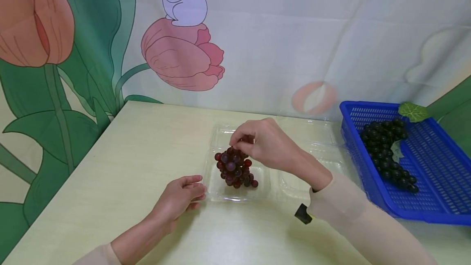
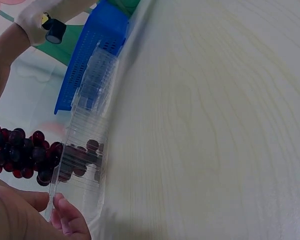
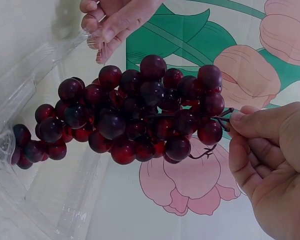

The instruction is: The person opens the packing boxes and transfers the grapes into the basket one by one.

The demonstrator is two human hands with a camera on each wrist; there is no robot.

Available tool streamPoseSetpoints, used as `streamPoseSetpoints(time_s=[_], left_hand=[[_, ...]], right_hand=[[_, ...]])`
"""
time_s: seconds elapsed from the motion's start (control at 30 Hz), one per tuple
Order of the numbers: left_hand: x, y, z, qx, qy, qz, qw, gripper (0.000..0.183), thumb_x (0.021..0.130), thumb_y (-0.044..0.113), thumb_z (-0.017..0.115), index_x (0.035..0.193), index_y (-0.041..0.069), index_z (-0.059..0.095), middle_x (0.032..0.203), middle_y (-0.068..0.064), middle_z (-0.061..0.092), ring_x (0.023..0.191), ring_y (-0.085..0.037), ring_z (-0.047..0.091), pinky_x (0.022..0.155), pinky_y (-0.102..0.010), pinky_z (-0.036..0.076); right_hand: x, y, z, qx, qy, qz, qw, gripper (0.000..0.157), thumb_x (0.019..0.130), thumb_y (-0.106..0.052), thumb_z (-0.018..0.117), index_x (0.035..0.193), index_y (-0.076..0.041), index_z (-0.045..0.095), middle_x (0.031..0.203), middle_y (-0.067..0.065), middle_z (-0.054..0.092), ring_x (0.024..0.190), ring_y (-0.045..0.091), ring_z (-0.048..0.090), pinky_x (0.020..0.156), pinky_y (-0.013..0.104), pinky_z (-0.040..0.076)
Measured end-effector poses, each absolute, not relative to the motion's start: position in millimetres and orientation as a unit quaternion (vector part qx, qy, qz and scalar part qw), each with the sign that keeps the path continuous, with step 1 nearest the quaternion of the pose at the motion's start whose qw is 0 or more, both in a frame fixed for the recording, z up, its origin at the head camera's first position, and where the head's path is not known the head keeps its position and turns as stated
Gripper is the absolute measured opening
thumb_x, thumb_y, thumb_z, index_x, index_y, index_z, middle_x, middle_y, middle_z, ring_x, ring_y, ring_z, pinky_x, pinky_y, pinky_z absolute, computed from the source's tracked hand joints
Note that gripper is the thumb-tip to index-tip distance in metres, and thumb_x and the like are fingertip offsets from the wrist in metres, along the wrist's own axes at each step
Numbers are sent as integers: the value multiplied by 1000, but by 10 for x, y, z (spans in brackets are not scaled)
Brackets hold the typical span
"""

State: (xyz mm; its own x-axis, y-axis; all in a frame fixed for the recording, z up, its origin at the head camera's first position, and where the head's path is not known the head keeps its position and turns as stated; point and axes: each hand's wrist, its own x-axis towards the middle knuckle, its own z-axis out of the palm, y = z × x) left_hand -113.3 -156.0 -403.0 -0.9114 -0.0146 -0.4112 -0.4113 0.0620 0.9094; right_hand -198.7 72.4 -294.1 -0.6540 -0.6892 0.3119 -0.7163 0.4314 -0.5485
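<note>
My right hand (image 1: 266,144) pinches the stem of a bunch of dark red grapes (image 1: 235,169) between thumb and forefinger. The bunch hangs from that stem, and in the right wrist view its berries (image 3: 135,110) are spread out below the fingertips. Its lower end is inside a clear plastic box (image 1: 239,196), as the left wrist view shows through the wall. At the box's left edge is my left hand (image 1: 180,197). In the left wrist view its thumb and fingers (image 2: 65,215) pinch the rim from both sides.
The clear lid (image 1: 312,183) lies folded out to the right of the box. Further right stands a blue basket (image 1: 434,191) with a bunch of black grapes (image 1: 386,150) and a green leaf (image 1: 413,112). A printed curtain (image 1: 257,52) hangs behind the table.
</note>
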Motion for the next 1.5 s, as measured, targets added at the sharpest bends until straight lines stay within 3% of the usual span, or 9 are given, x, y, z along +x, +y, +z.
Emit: streamPoseSetpoints(time_s=[1.5], left_hand=[[-1146, -1564, -4056, -143, 717, 666, 147, 45, 102, 9, 64, 143, -4, 53, 122, -19, 66, 101, -24, 67, 83, -33, 56]], right_hand=[[-1947, 832, -2724, 396, -844, 358, 58, 16, 89, 7, 72, 91, -7, 79, 86, -2, 74, 74, 9, 63, 65, 25, 54]])
